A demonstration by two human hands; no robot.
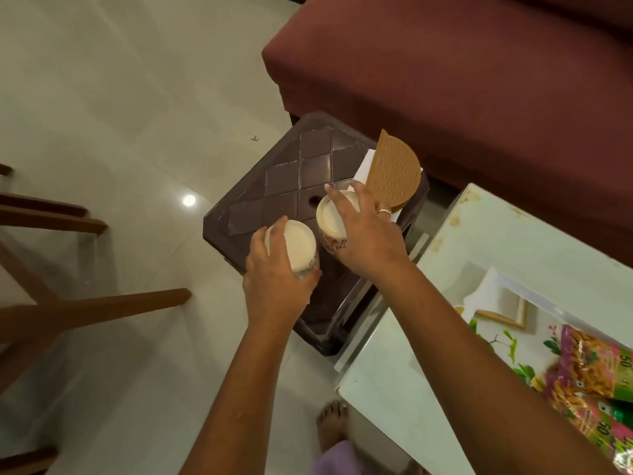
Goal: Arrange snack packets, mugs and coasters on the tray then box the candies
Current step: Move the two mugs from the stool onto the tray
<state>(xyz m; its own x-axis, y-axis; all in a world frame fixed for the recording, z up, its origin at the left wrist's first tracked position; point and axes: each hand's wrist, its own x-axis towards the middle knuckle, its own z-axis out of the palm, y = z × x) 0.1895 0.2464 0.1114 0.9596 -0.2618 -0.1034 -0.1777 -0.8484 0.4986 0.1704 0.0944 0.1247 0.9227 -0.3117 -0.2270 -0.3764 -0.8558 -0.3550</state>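
Two white mugs with red print sit over a dark brown plastic stool [284,173]. My left hand [274,286] grips the left mug [298,245] from its near side. My right hand [366,234] wraps the right mug [330,221] and also pinches a tan round coaster [394,169], which stands up above my fingers. Under the coaster lies something white and flat [364,166]. At the lower right, a white tray with a leaf print [496,303] rests on a pale table, with snack packets [589,368] lying on it.
A maroon sofa [462,70] runs behind the stool. The pale table [513,241] stands to the right. Wooden chair legs [85,306] spread at the left over the glossy tiled floor. A bare foot [330,423] is below, near the table's corner.
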